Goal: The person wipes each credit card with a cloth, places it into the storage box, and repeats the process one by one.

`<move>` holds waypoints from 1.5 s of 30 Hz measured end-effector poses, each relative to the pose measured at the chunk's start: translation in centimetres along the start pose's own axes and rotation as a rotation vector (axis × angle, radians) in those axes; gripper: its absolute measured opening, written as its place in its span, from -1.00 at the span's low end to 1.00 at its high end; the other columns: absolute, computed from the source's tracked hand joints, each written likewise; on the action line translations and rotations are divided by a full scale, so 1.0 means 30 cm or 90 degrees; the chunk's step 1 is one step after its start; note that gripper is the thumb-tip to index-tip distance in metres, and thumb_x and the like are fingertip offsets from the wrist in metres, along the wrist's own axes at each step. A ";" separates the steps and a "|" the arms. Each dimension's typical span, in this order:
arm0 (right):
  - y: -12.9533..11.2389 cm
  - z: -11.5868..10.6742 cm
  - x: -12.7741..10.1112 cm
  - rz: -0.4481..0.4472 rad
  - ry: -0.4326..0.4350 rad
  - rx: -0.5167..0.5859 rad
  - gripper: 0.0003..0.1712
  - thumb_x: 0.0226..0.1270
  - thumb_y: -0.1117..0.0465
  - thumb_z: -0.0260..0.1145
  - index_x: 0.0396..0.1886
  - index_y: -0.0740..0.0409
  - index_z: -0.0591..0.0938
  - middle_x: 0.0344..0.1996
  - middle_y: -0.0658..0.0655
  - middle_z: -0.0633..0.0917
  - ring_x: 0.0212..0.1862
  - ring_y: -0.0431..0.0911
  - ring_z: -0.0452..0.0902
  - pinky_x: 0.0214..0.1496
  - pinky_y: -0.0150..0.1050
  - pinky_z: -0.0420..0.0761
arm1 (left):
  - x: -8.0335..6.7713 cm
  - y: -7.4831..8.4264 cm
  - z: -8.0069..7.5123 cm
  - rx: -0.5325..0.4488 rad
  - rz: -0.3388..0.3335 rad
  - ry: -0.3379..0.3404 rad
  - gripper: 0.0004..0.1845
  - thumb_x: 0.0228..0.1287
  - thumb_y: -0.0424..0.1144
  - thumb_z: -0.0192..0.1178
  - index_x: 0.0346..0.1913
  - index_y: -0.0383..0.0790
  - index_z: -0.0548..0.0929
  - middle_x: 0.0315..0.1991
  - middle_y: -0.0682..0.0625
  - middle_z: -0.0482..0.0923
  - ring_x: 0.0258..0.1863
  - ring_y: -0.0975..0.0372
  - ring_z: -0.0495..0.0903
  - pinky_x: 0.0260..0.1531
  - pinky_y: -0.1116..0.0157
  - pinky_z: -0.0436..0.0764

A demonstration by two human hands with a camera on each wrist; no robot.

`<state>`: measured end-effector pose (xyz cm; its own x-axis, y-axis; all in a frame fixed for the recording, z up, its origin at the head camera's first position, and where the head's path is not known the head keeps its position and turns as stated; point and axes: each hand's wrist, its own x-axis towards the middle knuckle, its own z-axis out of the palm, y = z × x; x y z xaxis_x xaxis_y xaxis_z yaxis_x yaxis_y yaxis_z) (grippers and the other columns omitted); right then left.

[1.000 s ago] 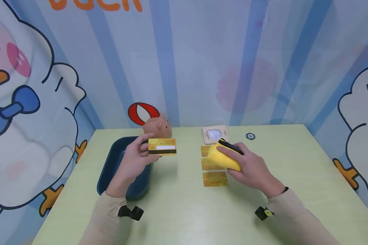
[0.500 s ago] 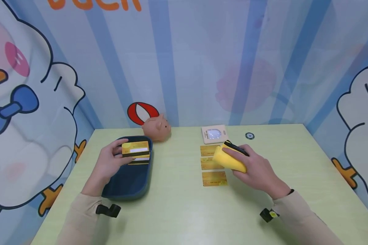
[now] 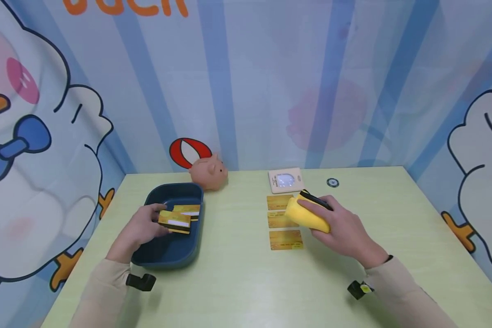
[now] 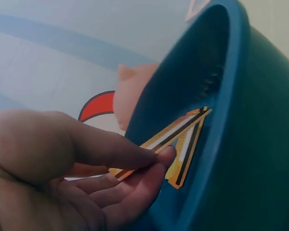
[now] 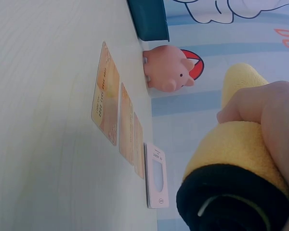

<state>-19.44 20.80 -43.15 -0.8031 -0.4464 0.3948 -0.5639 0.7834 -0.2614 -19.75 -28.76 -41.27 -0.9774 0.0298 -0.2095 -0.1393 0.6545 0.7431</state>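
My left hand (image 3: 142, 228) pinches a gold bank card (image 3: 174, 219) between thumb and fingers, low inside the dark blue bin (image 3: 200, 228). Beneath and beyond it, a second gold bank card (image 4: 187, 156) lies in the bin, partly covered by the held one in the left wrist view. Over the table to the right, my right hand (image 3: 346, 225) grips a soft, fuzzy yellow bundle (image 3: 306, 216) with a black band at one end; its exact kind is unclear. Under and beside that bundle lie three gold cards in a column, the nearest card (image 3: 286, 240) fully visible.
A pink piggy bank (image 3: 208, 173) stands behind the bin. A pale flat case with an oval window (image 3: 286, 180) lies behind the column of cards. Farther right is a small round chip (image 3: 333, 182). A duck-print curtain (image 3: 254, 91) hangs behind the table.
My left hand has carried its card leftward over the bin and then down into it. My right hand has shifted slightly right and still grips the yellow bundle.
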 end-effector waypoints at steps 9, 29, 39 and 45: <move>0.001 0.003 -0.006 -0.001 0.006 0.005 -0.22 0.18 0.15 0.42 0.42 -0.36 0.45 0.06 0.21 0.51 -0.30 -0.06 0.54 -0.46 -0.27 0.48 | 0.014 0.013 0.043 -0.013 -0.013 -0.062 -0.20 0.09 -0.63 0.24 0.43 -0.58 0.19 -0.11 -0.38 0.62 -0.33 0.15 0.69 -0.33 0.25 0.72; 0.004 -0.004 -0.010 0.012 0.006 0.012 -0.22 0.18 0.16 0.42 0.42 -0.37 0.45 0.08 0.20 0.51 -0.28 -0.07 0.52 -0.45 -0.27 0.47 | -0.007 0.079 0.056 0.166 -0.103 -0.027 -0.27 0.35 -0.24 0.23 0.46 -0.45 0.18 0.02 -0.37 0.54 -0.30 0.08 0.62 -0.43 0.21 0.71; 0.011 -0.013 -0.009 0.019 0.008 0.010 -0.20 0.17 0.18 0.41 0.43 -0.37 0.44 0.07 0.19 0.51 -0.30 -0.09 0.49 -0.45 -0.28 0.45 | -0.020 0.103 0.064 0.165 0.050 0.052 -0.35 0.42 -0.13 0.19 0.45 -0.35 0.29 0.20 -0.36 0.54 0.09 -0.12 0.61 -0.01 -0.04 0.66; 0.016 -0.017 -0.012 0.025 0.008 0.008 -0.18 0.17 0.17 0.42 0.44 -0.38 0.42 0.08 0.19 0.50 -0.32 -0.11 0.47 -0.45 -0.28 0.44 | -0.049 0.191 0.143 0.056 0.206 0.098 -0.55 0.44 -0.22 0.19 0.33 -0.19 0.49 0.11 -0.18 0.65 0.03 -0.02 0.69 -0.09 0.09 0.74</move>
<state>-19.33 21.55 -42.97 -0.8220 -0.4102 0.3950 -0.5348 0.7943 -0.2882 -18.41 -21.82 -39.44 -0.9821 0.1363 0.1296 0.1880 0.6928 0.6962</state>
